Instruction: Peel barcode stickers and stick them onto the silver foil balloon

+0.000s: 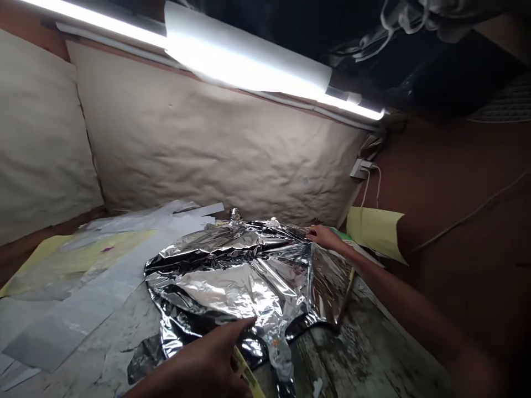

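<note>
A crumpled sheet of shiny silver foil (244,282) lies spread across the middle of a worn, stained tabletop (369,337), its outline irregular and its near edge ragged.

The right hand (326,236) is at the foil's far right edge, fingers bent and touching it; whether they pinch the material cannot be determined. The left hand (207,359) is at the near edge, one digit extended over the foil. A narrow yellow strip with dark markings (248,373) shows just beside its underside; the remaining fingers are hidden, so whether it grips the strip cannot be told.

Near the left hand lie a dark grey, crumpled scrap (143,359) and, to its right, a clear, wrinkled plastic piece (280,354). Left of the foil are overlapping white paper sheets (78,309) and a pale yellow sheet (74,260). At right, a yellow paper sheet (375,229) stands below a white power socket (360,167). A creased beige covering (215,143) lines the back wall, beneath a lit white tube lamp (249,55).
</note>
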`<state>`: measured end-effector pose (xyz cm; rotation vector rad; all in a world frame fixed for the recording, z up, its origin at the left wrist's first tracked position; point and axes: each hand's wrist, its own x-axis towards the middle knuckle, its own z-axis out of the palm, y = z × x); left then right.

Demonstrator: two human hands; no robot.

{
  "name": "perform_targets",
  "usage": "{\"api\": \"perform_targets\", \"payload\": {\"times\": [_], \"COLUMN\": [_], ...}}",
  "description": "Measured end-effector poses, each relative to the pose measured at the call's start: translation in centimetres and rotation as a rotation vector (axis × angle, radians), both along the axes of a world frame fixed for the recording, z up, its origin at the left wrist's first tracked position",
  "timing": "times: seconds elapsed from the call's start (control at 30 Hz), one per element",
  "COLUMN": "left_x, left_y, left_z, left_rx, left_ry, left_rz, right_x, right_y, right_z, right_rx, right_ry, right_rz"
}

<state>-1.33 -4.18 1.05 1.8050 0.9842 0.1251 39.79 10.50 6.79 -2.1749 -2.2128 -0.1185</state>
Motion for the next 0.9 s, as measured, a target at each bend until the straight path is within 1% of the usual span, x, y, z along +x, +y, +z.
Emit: {"api": "perform_targets", "payload": {"times": [0.07, 0.17, 0.23, 0.37, 0.47, 0.57, 0.6, 0.67, 0.73, 0.8, 0.83, 0.87, 0.9], "left_x": [-0.1, -0.2, -0.2, -0.2, -0.3, -0.2, 0.0, 0.3, 0.7, 1.0, 1.2, 1.3, 1.4], "left_y": [0.0, -0.1, -0.2, -0.3, -0.1, 0.3, 0.4, 0.6, 0.8, 0.9, 1.0, 1.0, 1.1], "left_z": [-0.1, 0.2, 0.5, 0.7, 0.4, 0.4, 0.6, 1.3, 2.1, 2.9, 3.1, 3.2, 3.2], "left_rx": [0.035, 0.070, 0.092, 0.090, 0.046, -0.056, -0.112, -0.221, -0.259, -0.217, -0.187, -0.167, -0.160], "left_ry": [0.064, 0.114, 0.142, 0.135, 0.066, -0.102, -0.176, -0.326, -0.448, -0.511, -0.528, -0.546, -0.570], "left_rz": [-0.034, -0.062, -0.064, -0.048, -0.027, 0.030, 0.064, 0.157, 0.300, 0.433, 0.477, 0.497, 0.499], "right_x": [-0.1, -0.4, -0.8, -2.4, -4.1, -6.3, -7.2, -9.3, -11.6, -13.6, -14.4, -14.9, -15.2], "right_y": [1.4, 3.7, 4.5, 4.1, 3.1, 1.1, 0.0, -2.8, -6.2, -9.8, -11.3, -12.5, -13.3], "right_z": [0.1, 0.5, 0.5, -0.1, 0.4, 1.7, 2.0, 2.0, 0.9, -1.0, -2.1, -3.2, -4.2], "right_rx": [0.010, 0.013, 0.007, -0.005, 0.058, 0.147, 0.154, 0.103, -0.028, -0.140, -0.202, -0.253, -0.278], "right_ry": [0.004, 0.021, 0.043, 0.126, 0.233, 0.375, 0.432, 0.561, 0.703, 0.847, 0.972, 1.145, 1.299], "right_rz": [-0.056, -0.137, -0.179, -0.203, -0.169, -0.083, -0.039, 0.079, 0.235, 0.372, 0.432, 0.457, 0.451]}}
